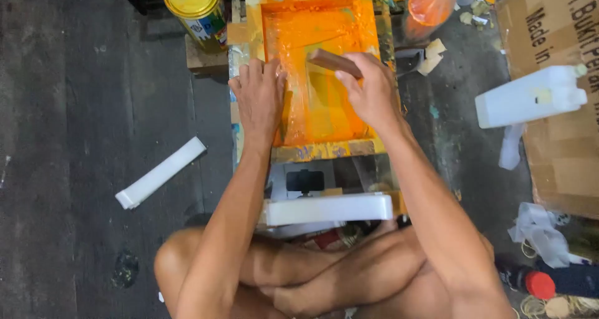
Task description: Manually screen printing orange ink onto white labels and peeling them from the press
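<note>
While right hand (373, 91) grips brown squeegee (334, 62) — on orange screen (315, 57), left hand (259, 94) flat, open.

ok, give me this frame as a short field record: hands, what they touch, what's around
setting: person seated cross-legged on a dark floor
left hand: flat on the left edge of the screen frame
right hand: grip closed on a brown wooden squeegee
screen: coated in orange ink
far left: yellow-lidded paint can
floor left: white flat strip
right: white jug on cardboard box
near lap: white flat bar
</note>
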